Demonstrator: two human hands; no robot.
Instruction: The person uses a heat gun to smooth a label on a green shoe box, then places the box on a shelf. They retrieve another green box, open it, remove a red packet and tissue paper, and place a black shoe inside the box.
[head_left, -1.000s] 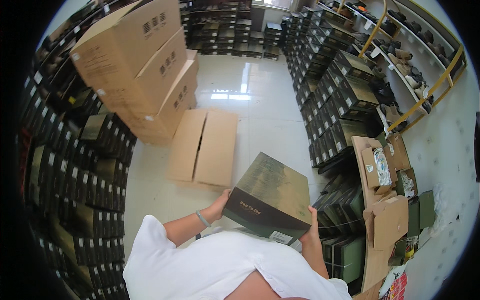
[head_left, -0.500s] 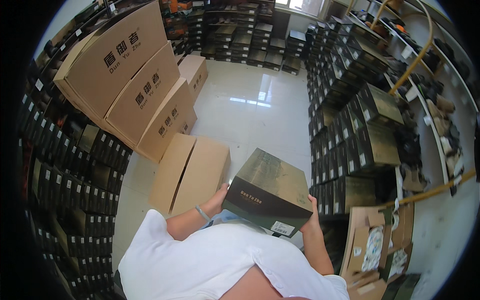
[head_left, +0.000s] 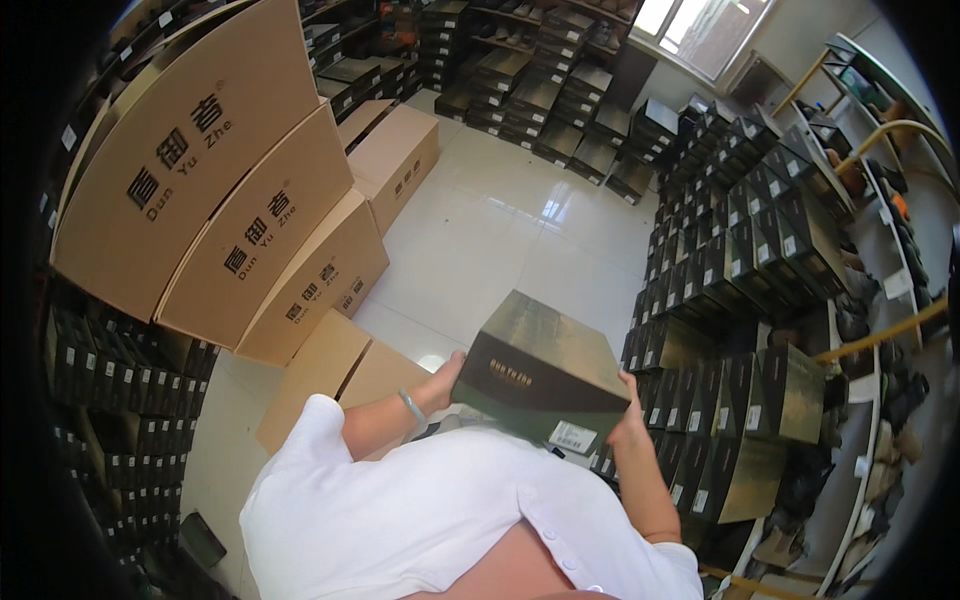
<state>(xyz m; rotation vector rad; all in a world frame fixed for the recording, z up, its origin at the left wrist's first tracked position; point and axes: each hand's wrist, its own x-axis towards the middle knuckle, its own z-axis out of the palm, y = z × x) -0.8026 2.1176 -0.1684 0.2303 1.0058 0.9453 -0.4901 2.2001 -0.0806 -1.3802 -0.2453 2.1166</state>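
Held in front of my body is a dark green shoebox [head_left: 545, 375] with a camouflage-like lid and a white label low on its near side. My left hand [head_left: 443, 384], below a pale bangle, grips the box's left end. At the right end, my right hand [head_left: 627, 410] presses against the side, its thumb up near the lid's corner. The box is closed, so what it contains is hidden. Just left of the box, a closed brown carton [head_left: 385, 372] lies low on the floor, partly behind my left forearm.
Large brown cartons [head_left: 190, 150] are stacked at the left. Dark shoeboxes [head_left: 725, 260] stand in piles along the right, with more [head_left: 545, 85] at the back. A shoe rack [head_left: 880, 330] lines the right wall. Between the piles runs a shiny tiled floor [head_left: 480, 225].
My view has turned right and tilted, bringing more of the window and right-hand stacks into sight. Both hands still hold the shoebox, which sits slightly further right in the picture.
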